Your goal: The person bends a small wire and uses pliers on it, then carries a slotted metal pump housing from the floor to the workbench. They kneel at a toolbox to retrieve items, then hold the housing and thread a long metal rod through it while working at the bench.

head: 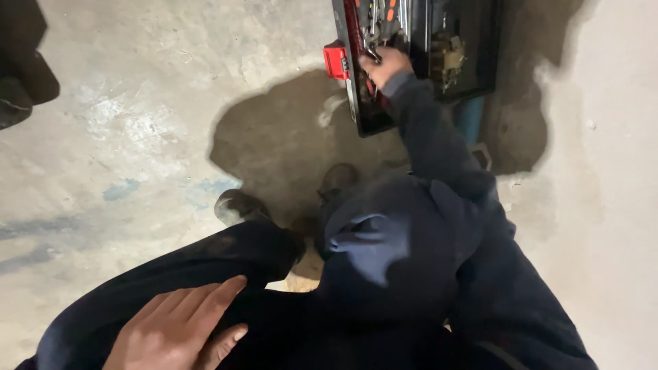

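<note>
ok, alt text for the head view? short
Seen from above, a crouching person's right hand reaches into an open black toolbox on a concrete floor, its grip closed on a metal tool. The left hand rests flat on the dark trouser leg; dark shoes show below.

Bare concrete floor point(137, 103), pale and scuffed, with a big dark stain point(281, 144) in the middle and a few bluish smears on the left. Two dark shoes point(236, 205) sit at the stain's lower edge, dark trousers point(384, 260) fill the bottom. Something black point(20, 75) pokes in at the top left corner, can't tell what. Bit of blue pipe point(469, 116) shows near the top right.
</note>
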